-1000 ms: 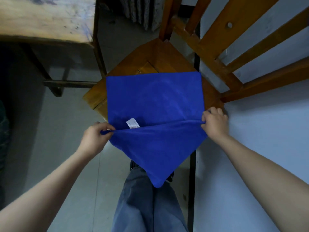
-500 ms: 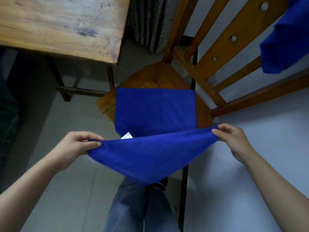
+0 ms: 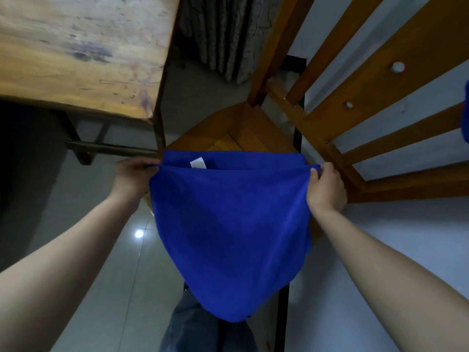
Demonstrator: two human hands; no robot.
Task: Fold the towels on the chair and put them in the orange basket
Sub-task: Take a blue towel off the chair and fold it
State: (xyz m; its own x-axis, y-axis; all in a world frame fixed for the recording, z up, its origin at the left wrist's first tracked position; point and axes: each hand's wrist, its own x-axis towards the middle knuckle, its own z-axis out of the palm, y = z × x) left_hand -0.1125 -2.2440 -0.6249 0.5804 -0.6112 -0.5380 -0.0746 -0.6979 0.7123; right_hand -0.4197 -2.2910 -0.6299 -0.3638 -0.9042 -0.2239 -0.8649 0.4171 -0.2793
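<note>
A blue towel (image 3: 228, 224) lies over the seat of a wooden chair (image 3: 243, 128), with its near half lifted and carried toward the far edge. My left hand (image 3: 132, 174) pinches the left corner, and my right hand (image 3: 326, 186) grips the right corner. A white label (image 3: 198, 163) shows on the lower layer near the far edge. The fold hangs down toward my legs. Another blue towel (image 3: 465, 115) hangs on the chair back at the right edge. The orange basket is not in view.
A worn wooden table (image 3: 76, 52) stands at the upper left, its leg close to the chair. A grey curtain (image 3: 223, 34) hangs behind. The chair back's slats (image 3: 368, 97) rise on the right against a pale wall. Glossy floor tiles lie below.
Both hands have carried the towel's near edge up and forward, from the seat's front to almost over its far edge. The view has shifted closer to the table.
</note>
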